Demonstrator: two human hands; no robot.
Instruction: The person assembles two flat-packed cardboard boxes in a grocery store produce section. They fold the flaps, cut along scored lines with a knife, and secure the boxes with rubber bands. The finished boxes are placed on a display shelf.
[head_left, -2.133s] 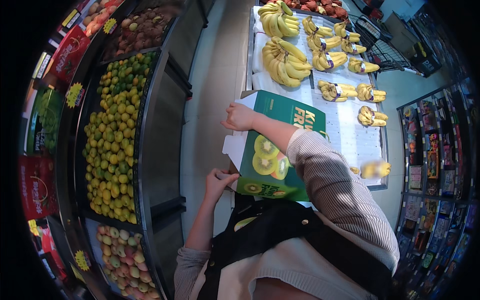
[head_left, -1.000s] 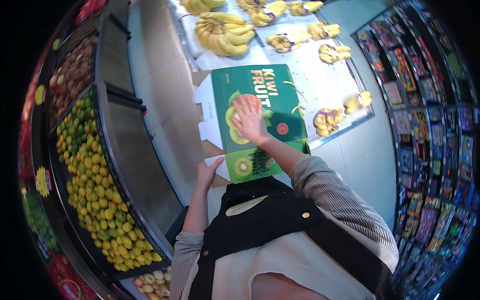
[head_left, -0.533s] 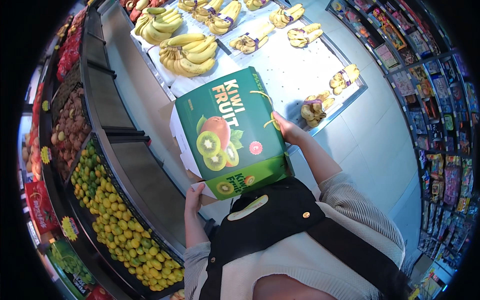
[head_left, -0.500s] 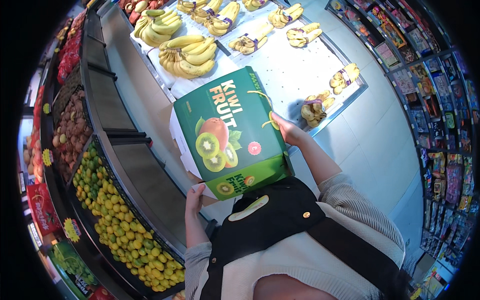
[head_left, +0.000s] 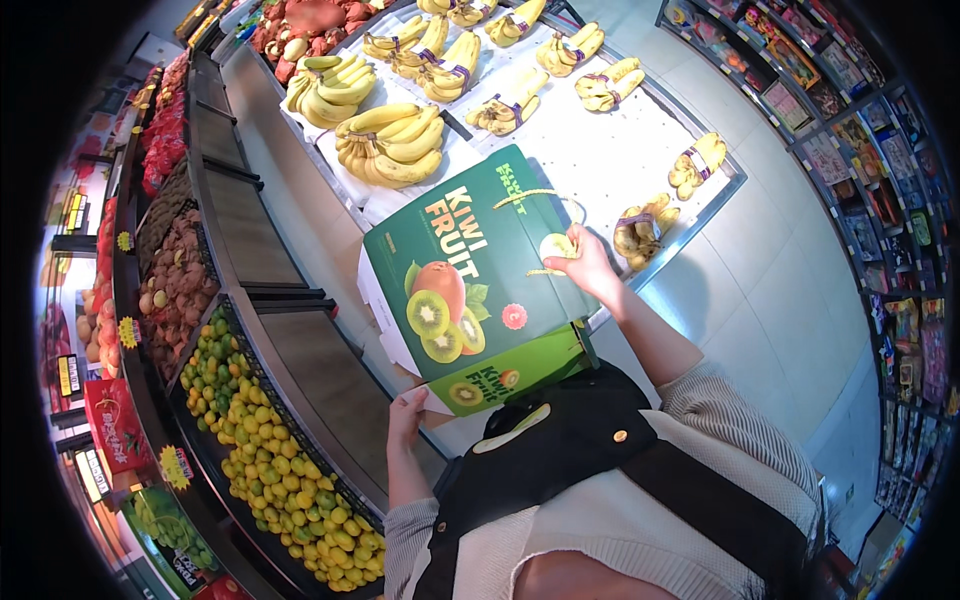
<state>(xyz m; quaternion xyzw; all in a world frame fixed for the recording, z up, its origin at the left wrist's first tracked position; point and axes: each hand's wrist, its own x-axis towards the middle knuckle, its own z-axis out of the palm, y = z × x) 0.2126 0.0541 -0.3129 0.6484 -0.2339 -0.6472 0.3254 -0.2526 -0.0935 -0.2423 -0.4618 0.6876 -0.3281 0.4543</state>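
A green cardboard carton [head_left: 470, 250] with pictures of kiwi fruit is held tilted in front of my body. My left hand [head_left: 405, 415] pinches the white flap [head_left: 428, 402] at its near left corner, fingers partly hidden. On the opposite side, my right hand [head_left: 588, 262] grips the carton's edge, with the thumb on top beside a yellow rope handle [head_left: 540, 196]. White flaps stick out along the left side. The carton's inside is hidden from view.
Beyond the carton, a white-covered display table [head_left: 590, 140] bears bunches of bananas [head_left: 392, 145]. To the left runs a produce shelf with yellow-green citrus [head_left: 275, 450] and brown root vegetables [head_left: 180, 265]. Shelves of packaged goods [head_left: 870, 150] line the right side.
The view has shifted, so the carton and surroundings appear a little lower and to the right. More of the carton's rope-handle panel shows beside my right hand. Both hands keep their grip.
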